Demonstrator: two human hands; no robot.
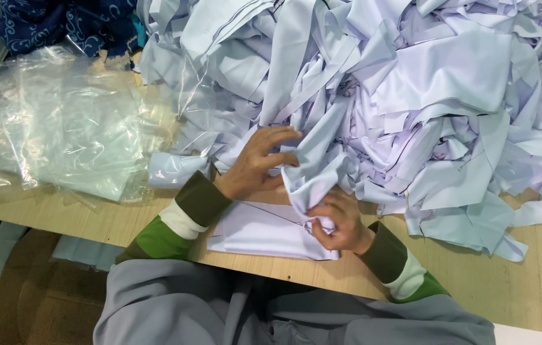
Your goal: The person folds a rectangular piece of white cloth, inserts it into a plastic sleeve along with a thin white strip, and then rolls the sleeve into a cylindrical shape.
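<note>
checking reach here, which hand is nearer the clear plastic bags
Left. The left hand lies on the white fabric pile just right of the clear plastic bags; the right hand pinches cloth farther right.

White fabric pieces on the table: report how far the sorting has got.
Done: a small flat stack of white pieces lies at the table's near edge. In hand: the right hand pinches one white piece while the left hand rests on it. Left: the big heap of white pieces is tangled and far larger than the stack, so most looks undone.
</note>
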